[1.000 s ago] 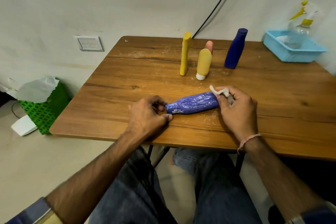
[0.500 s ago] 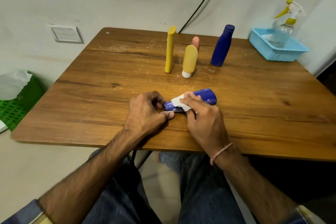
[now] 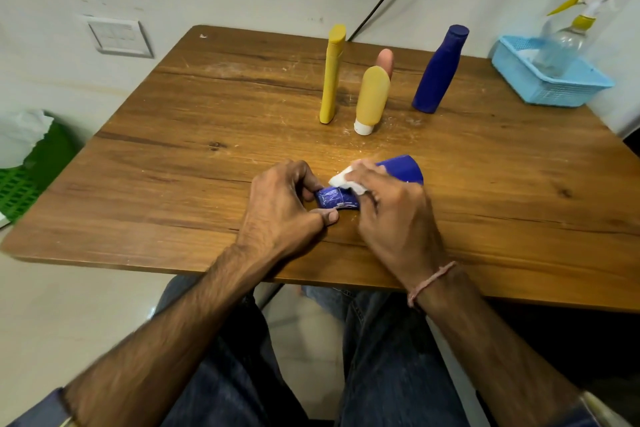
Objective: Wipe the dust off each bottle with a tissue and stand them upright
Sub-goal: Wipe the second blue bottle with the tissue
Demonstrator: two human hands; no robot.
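A dusty blue bottle [image 3: 401, 168] lies on its side near the front of the wooden table [image 3: 173, 163]. My left hand [image 3: 280, 208] pinches its narrow cap end. My right hand [image 3: 391, 215] holds a white tissue [image 3: 341, 179] against the bottle's middle, hiding most of its body. Standing upright farther back are a tall yellow bottle [image 3: 332, 74], a yellow tube on a white cap [image 3: 371, 99], a pink bottle [image 3: 385, 61] partly hidden behind that tube, and a dark blue bottle [image 3: 438, 71].
A light blue basket [image 3: 554, 88] at the table's back right corner holds a clear spray bottle [image 3: 568, 35]. White dust specks lie around the standing bottles. A green bin [image 3: 31, 170] with a white liner stands on the floor at the left.
My right hand has slid the tissue from the bottle's wide end toward its cap end. My left hand has kept its grip on the cap end.
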